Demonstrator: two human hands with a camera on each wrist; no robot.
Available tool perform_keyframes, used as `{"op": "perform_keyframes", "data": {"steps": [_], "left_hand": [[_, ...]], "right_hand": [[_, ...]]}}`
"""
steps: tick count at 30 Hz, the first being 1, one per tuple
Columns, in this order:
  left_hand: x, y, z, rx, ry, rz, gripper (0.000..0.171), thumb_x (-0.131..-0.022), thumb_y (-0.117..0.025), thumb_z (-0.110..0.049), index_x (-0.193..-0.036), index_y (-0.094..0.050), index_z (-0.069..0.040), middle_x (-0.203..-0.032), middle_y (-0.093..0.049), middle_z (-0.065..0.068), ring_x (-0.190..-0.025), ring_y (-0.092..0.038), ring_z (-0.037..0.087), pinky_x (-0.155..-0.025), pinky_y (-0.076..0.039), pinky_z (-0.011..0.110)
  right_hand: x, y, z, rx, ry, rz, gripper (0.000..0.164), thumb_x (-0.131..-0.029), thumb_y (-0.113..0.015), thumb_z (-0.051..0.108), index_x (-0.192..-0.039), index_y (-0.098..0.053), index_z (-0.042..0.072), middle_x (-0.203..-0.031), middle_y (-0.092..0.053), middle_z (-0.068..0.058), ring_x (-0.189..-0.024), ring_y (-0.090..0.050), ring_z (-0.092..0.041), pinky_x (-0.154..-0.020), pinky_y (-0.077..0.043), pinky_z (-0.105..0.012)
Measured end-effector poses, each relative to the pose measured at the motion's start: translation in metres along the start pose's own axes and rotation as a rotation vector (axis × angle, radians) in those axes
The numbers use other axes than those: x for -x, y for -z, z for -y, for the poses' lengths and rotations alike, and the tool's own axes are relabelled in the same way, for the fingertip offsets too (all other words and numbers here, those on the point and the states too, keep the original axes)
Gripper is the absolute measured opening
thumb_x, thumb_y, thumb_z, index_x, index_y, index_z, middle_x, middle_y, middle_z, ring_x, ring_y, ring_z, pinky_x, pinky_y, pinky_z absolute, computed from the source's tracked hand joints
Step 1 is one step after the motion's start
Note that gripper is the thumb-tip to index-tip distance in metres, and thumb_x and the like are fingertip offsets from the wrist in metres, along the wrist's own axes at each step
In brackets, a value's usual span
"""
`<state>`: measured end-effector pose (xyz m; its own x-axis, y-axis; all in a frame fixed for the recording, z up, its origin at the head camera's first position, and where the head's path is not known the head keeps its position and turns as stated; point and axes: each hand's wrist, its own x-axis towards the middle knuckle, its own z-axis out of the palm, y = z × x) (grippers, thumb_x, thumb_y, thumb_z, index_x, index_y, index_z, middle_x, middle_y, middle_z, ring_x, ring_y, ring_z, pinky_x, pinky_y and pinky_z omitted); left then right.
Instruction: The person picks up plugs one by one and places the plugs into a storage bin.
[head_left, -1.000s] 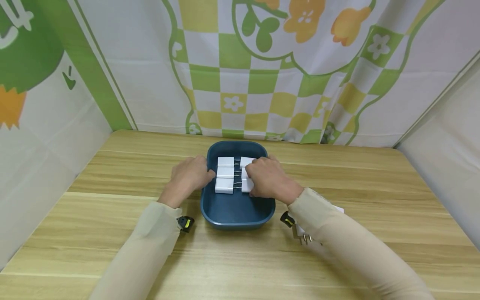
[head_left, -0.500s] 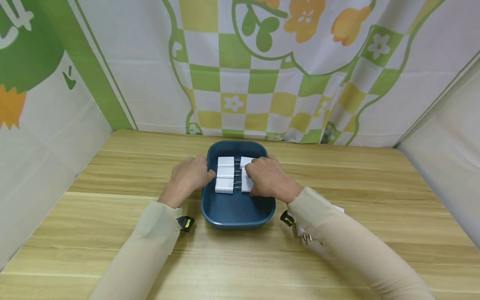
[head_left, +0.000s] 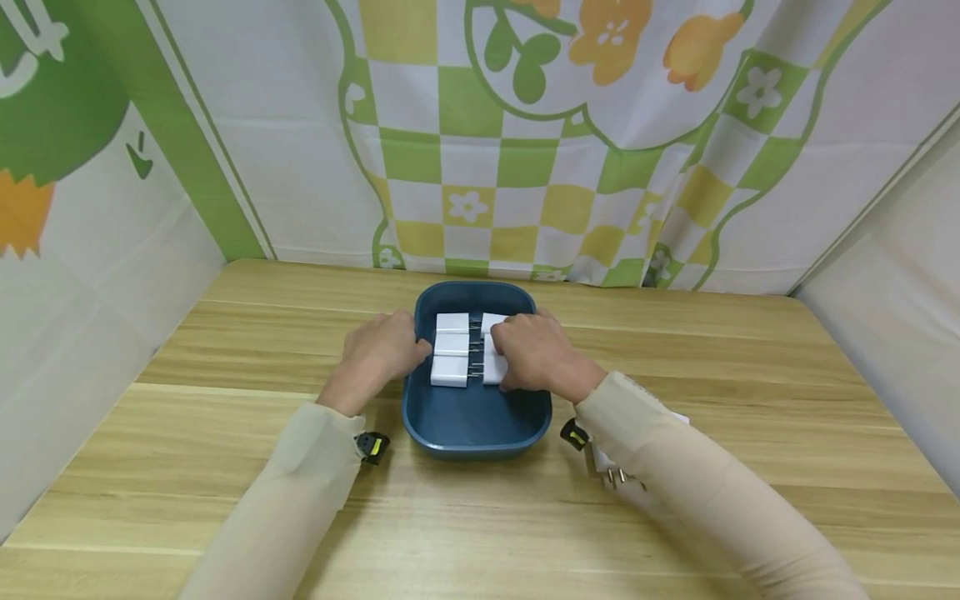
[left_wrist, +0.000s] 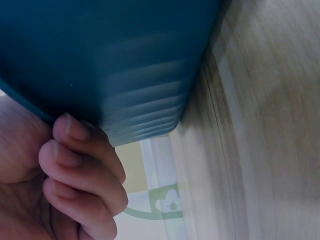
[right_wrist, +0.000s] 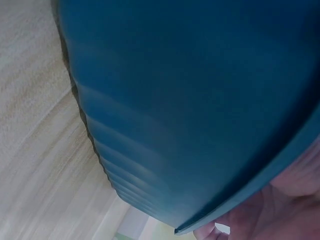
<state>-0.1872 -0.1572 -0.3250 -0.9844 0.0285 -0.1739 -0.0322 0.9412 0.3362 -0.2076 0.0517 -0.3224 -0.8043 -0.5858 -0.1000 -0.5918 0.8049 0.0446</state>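
Bearings from the middle of the blue tub (head_left: 472, 425), 12 being its far side. Nearest: bare wood-grain surface (head_left: 465, 542), then pale sleeves (head_left: 720, 492) coming in from 8 and 4. One white adapter (head_left: 602, 460) lies on the surface at 4, outside the tub, partly hidden by a sleeve (prongs pointing to about 5). The left hand (head_left: 381, 346) grips the rim at 10, fingers (left_wrist: 90, 172) curled outside. The right hand (head_left: 534, 350) arches over the rim at 2; I cannot tell what it grasps. Inside the tub, more adapters (head_left: 451, 345) form two columns, the 3 o'clock column partly covered. Beyond 12, a checkered curtain (head_left: 495, 167).
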Motion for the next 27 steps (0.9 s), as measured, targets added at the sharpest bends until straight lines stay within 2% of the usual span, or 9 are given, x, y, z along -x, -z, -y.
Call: {"op": "perform_keyframes", "data": {"steps": [11, 27], "left_hand": [[0.0003, -0.0001, 0.0005, -0.011, -0.009, -0.008, 0.031, -0.098, -0.057, -0.025, -0.073, -0.061, -0.007, -0.063, -0.054, 0.005, -0.056, -0.052, 0.02, -0.05, -0.04, 0.032], [-0.0003, -0.0007, 0.0, -0.015, 0.005, 0.001, 0.032, -0.099, -0.057, -0.027, -0.074, -0.062, -0.007, -0.063, -0.055, 0.005, -0.056, -0.052, 0.019, -0.05, -0.04, 0.031]], "right_hand": [[-0.0013, -0.0003, -0.0003, 0.0, -0.006, -0.01, 0.035, -0.07, -0.094, 0.034, -0.085, -0.068, 0.014, -0.084, -0.066, 0.0, -0.076, -0.059, -0.018, -0.076, -0.042, -0.04], [-0.0014, 0.0002, -0.0009, -0.029, -0.024, -0.012, 0.03, -0.072, -0.093, 0.028, -0.085, -0.071, 0.013, -0.082, -0.068, -0.001, -0.074, -0.059, -0.019, -0.079, -0.043, -0.042]]}}
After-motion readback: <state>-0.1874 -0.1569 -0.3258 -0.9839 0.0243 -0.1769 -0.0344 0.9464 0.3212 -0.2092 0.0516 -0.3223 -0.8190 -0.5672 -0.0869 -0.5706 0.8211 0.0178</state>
